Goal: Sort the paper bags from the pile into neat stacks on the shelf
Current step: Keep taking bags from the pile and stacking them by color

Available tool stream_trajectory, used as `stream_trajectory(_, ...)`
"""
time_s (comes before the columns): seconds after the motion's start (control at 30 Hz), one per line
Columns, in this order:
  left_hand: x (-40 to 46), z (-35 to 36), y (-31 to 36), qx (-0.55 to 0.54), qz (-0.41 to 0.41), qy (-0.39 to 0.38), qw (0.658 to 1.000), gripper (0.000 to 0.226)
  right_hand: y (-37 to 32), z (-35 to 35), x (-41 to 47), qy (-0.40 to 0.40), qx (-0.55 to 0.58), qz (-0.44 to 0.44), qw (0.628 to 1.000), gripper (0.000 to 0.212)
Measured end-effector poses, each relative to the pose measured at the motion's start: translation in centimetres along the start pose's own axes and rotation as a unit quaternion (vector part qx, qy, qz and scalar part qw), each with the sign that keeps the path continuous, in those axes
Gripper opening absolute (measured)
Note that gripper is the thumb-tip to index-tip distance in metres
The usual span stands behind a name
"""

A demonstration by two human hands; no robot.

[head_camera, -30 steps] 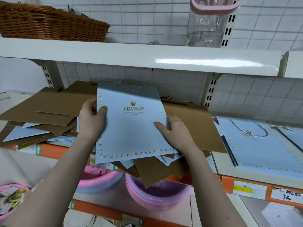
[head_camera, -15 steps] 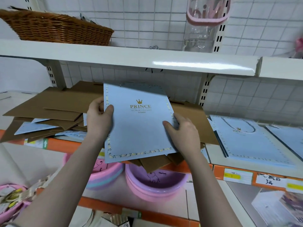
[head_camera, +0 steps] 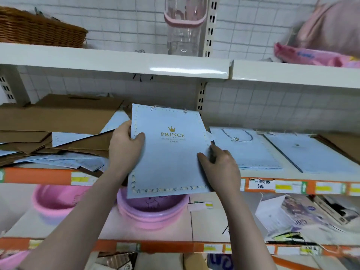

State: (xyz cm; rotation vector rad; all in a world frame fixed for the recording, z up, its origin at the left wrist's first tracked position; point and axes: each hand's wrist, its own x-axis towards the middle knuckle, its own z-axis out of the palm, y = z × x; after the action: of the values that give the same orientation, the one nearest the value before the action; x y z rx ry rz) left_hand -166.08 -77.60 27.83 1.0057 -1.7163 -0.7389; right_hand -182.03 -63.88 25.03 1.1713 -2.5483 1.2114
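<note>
I hold a flat light-blue paper bag (head_camera: 171, 154) with a gold crown and "PRINCE" print, lifted in front of the middle shelf. My left hand (head_camera: 124, 145) grips its left edge, thumb on the face. My right hand (head_camera: 218, 164) grips its right edge lower down. A messy pile of brown and blue bags (head_camera: 58, 137) covers the shelf on the left. To the right lie a stack of matching blue bags (head_camera: 245, 149), a second blue stack (head_camera: 307, 152) and a brown stack (head_camera: 342, 145).
The white shelf (head_camera: 272, 173) has an orange price strip along its front. An upper shelf (head_camera: 136, 63) overhangs, carrying a wicker basket (head_camera: 39, 30) and a clear container (head_camera: 185, 26). Pink basins (head_camera: 152, 211) sit below.
Both hands have carried the blue bag to the right, off the messy pile and toward the blue stack. The view has swung right with it.
</note>
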Motion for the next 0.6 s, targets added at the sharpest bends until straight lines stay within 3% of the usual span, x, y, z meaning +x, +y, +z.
stream_trajectory(0.27, -0.3, 10.3, 4.6, 0.061, 0.05, -0.06, 0.995, 0.014, 8.2, -5.2, 3.2, 0.024, -0.006, 0.05, 0.998, 0.028)
stream_trajectory(0.5, -1.4, 23.5, 8.9, 0.036, 0.04, -0.115, 0.992, 0.021, 18.6, -10.7, 9.4, 0.03, -0.046, 0.067, 0.996, 0.027)
stream_trajectory(0.6, -1.9, 28.3, 10.2, 0.031, 0.043, -0.106, 0.993, 0.007, 22.5, -12.0, 12.3, 0.027, -0.054, 0.065, 0.996, 0.028)
